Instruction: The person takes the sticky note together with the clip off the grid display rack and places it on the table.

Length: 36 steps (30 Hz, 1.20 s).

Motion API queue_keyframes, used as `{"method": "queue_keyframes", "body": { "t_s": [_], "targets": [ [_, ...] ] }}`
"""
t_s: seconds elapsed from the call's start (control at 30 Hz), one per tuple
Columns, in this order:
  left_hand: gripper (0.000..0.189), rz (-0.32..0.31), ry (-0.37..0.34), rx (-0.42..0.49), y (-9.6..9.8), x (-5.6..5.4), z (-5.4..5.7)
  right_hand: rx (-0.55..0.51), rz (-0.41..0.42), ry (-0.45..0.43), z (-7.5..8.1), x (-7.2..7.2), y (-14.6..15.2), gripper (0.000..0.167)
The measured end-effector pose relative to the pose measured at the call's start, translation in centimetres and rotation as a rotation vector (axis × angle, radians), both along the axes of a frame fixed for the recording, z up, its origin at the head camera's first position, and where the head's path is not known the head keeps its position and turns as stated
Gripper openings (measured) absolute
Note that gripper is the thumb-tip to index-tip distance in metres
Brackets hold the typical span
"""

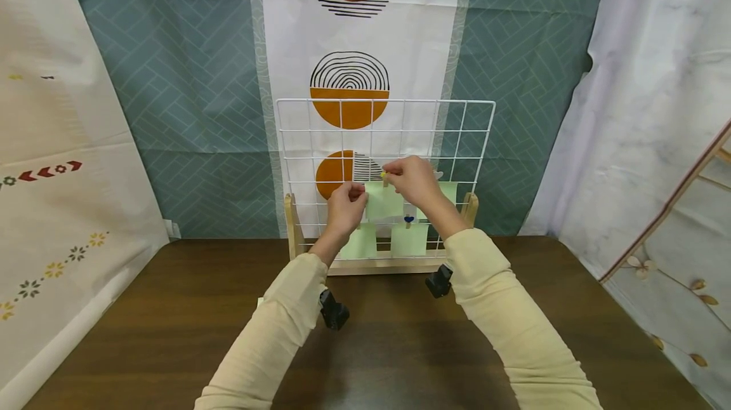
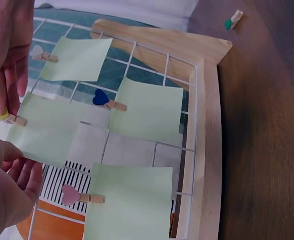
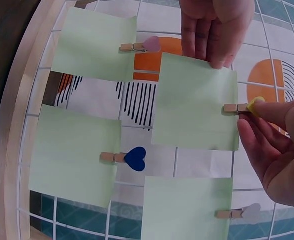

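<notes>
We stretch both sleeved arms (image 1: 265, 337) toward the wire grid (image 1: 421, 101), wrists (image 1: 329, 245) bare past the cuffs (image 1: 475, 252). Our left hand (image 1: 346, 208) is in front of the grid, a little left of its middle, fingers bent toward the thumb in a pinch. Our right hand (image 1: 414, 181) is slightly higher, just right of the grid's middle, thumb and forefinger set in a pinch.

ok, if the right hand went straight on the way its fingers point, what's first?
Likely the green note at the tip of the yellow-heart clothespin the right hand pinches; wire grid behind it, gap unclear.
</notes>
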<state>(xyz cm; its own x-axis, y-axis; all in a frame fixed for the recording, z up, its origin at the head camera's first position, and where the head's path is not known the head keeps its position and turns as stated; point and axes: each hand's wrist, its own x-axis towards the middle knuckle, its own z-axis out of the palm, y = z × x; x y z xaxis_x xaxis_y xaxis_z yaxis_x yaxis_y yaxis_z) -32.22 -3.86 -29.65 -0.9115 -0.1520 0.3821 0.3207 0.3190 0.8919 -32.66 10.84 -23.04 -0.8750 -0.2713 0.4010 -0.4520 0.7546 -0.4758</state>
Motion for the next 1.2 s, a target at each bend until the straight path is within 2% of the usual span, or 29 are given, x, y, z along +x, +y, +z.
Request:
{"method": "queue_keyframes", "body": {
  "t_s": [0.2,0.43,0.8,0.93,1.2],
  "targets": [
    [0.013,0.032,-0.004,0.034,0.4,-0.1,0.0,0.014,-0.001,0.015,-0.1,-0.1,0.0,0.023],
    [0.01,0.038,-0.002,0.094,0.4,0.1,-0.1,0.011,-0.027,0.011,-0.4,-0.3,-0.3,0.022],
    [0.012,0.028,-0.018,0.124,0.4,0.1,-0.1,0.043,-0.078,0.174,-1.1,-0.4,-0.2,0.018],
    [0.012,0.03,-0.029,0.129,0.4,0.2,-0.1,0.041,-0.081,0.197,-1.3,-0.4,-0.2,0.016],
    [0.019,0.015,-0.049,0.128,0.2,0.3,0.0,-0.056,-0.051,0.225,-0.7,-0.4,-0.1,0.017]
  ]
}}
